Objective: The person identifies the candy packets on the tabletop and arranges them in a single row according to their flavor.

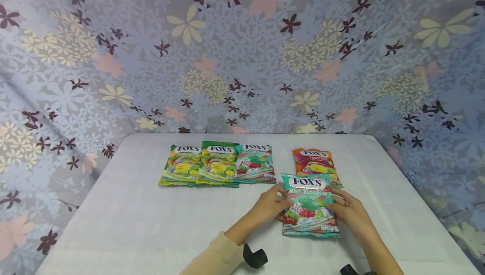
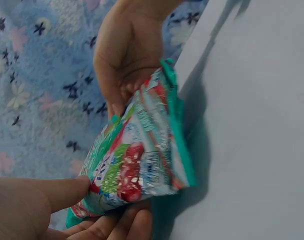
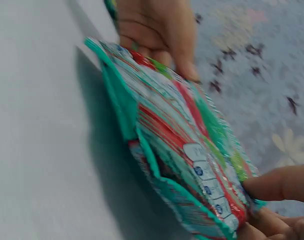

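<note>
A teal candy bag [image 1: 308, 212] marked FOX'S Mint Blossom is held between both hands near the front right of the table. My left hand [image 1: 267, 204] pinches its left edge, thumb on the printed face and fingers behind. On the opposite edge, my right hand [image 1: 352, 212] grips in the same way. In the left wrist view the bag [image 2: 137, 150] is tilted, its lower seam close over the white cloth with a shadow beneath. Just behind it lies an orange Fruits candy bag [image 1: 312, 159], partly covered by the teal one in the head view.
Toward the back left, two green Spring Tea candy bags [image 1: 182, 165] and another Mint Blossom bag [image 1: 255, 165] lie in an overlapping row. A white cloth [image 1: 151, 224] covers the table. Flowered fabric [image 1: 242, 56] rises behind and along both sides.
</note>
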Motion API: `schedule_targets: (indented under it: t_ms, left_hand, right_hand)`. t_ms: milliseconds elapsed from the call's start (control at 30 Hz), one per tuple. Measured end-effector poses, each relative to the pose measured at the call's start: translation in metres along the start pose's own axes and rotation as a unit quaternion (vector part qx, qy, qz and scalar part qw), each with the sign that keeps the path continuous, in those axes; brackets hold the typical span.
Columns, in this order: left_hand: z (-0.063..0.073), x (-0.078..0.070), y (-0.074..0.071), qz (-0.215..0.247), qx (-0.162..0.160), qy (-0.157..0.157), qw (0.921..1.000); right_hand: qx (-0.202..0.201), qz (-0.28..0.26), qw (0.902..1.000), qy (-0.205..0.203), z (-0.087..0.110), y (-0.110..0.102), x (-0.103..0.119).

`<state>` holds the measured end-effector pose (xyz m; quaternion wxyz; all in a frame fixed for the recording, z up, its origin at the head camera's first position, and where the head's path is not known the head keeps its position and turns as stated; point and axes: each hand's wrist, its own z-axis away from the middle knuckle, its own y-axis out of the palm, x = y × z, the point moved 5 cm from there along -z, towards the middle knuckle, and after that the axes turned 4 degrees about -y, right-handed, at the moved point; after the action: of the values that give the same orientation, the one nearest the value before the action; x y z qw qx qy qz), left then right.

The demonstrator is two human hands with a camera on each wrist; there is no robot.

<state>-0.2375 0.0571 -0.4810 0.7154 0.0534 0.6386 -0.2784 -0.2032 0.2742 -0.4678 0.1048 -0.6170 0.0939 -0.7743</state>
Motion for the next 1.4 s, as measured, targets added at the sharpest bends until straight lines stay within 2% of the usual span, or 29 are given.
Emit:
schedule_targets:
  t_ms: [233, 633, 867, 1100, 1233, 1400]
  left_hand:
    - [-0.002, 0.006, -0.030, -0.040, -0.032, -0.004, 0.9987]
    - [0.000, 0.002, -0.080, -0.003, -0.053, 0.027, 0.9982]
    - [0.009, -0.003, -0.103, 0.006, -0.094, 0.031, 0.9951]
    - [0.015, -0.009, -0.119, -0.008, -0.116, 0.058, 0.9915]
    - [0.016, -0.007, -0.124, -0.027, -0.134, 0.051, 0.9893]
    - [0.017, -0.006, -0.126, -0.024, -0.134, 0.037, 0.9899]
  right_hand:
    - [-0.009, -0.029, 0.9991, -0.029, -0.011, 0.023, 0.015]
    - [0.010, -0.036, 0.9960, -0.081, -0.032, 0.053, 0.046]
    - [0.009, -0.062, 0.9934, -0.096, -0.039, 0.071, 0.063]
    - [-0.004, -0.082, 0.9906, -0.110, -0.045, 0.086, 0.072]
    - [-0.008, -0.081, 0.9890, -0.124, -0.047, 0.091, 0.075]
    - [-0.014, -0.087, 0.9872, -0.133, -0.048, 0.094, 0.075]
